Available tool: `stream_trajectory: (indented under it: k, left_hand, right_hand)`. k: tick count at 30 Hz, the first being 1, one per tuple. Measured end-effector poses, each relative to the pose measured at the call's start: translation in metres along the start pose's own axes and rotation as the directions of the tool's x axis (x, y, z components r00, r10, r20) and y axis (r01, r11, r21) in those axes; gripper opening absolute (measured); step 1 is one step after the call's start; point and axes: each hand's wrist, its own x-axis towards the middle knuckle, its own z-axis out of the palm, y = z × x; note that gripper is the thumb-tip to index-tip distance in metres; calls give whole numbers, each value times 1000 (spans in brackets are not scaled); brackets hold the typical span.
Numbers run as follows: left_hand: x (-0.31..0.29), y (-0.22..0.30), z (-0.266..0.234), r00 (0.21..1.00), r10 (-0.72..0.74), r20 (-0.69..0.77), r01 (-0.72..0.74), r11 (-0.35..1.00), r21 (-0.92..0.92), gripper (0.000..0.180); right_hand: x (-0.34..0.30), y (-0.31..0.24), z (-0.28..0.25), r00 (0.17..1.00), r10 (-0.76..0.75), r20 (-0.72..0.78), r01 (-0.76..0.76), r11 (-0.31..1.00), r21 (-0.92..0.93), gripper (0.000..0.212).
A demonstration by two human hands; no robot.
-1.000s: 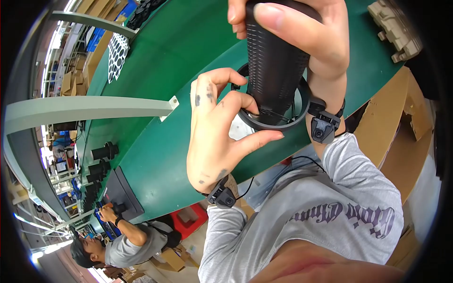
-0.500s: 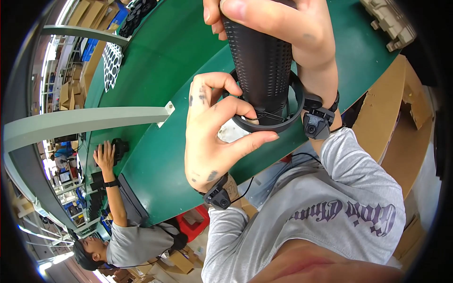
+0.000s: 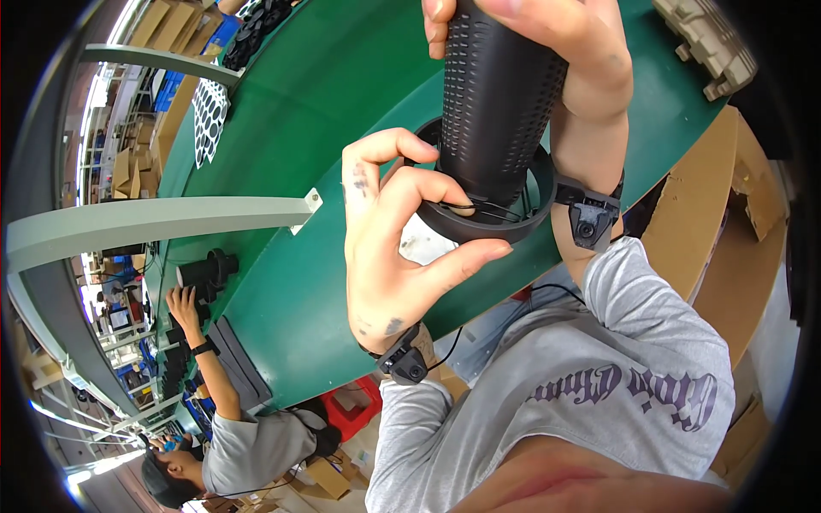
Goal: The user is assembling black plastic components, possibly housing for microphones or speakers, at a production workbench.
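Observation:
My right hand (image 3: 590, 60) is wrapped round the upper part of a black cylinder (image 3: 498, 103) with a dimpled surface, holding it tilted. Its lower end stands inside a wide black ring (image 3: 483, 229). Thin dark wires (image 3: 496, 209) run across the ring's opening at the cylinder's foot. At the ring's left side is my left hand (image 3: 380, 231), its index and middle fingers curled over the rim. The middle fingertip reaches inside, against the wires. My left thumb stretches out below the ring. The cylinder's top is cut off by the picture's edge.
A green worktable (image 3: 342, 162) runs beneath my hands, with a pale metal bracket arm (image 3: 171, 224) on the left. A co-worker's hand (image 3: 182, 308) is near another black cylinder (image 3: 198, 272). Cardboard (image 3: 693, 197) stands at right, beside a beige moulded tray (image 3: 710, 51).
The cylinder and my right hand have shifted right and slightly down, while my left hand has moved a little right. The co-worker's hand has dropped lower, and a black cylinder now shows there.

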Motion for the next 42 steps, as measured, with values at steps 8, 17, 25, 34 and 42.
stream_trajectory:
  k: [8,17,25,34,42]
  left_hand:
    - [1,-17,4,995,89,-48,-86,995,51,68]
    - [16,-28,22,951,-309,24,268,781,-564,124]
    - [14,-44,8,974,-224,-28,148,729,-669,54]
    - [-5,-32,0,917,-148,-371,-186,664,-724,57]
    - [-1,-37,-9,928,-133,-348,-149,724,-673,88]
  right_hand:
    - [1,2,3,997,-13,-76,14,1000,12,31]
    - [-2,5,16,963,-168,-209,155,985,-80,35]
    - [8,3,3,884,-431,179,466,785,-408,52]
    - [-2,-2,30,771,-172,613,625,391,-676,20]
    - [-9,17,30,838,-141,527,419,784,-457,27]
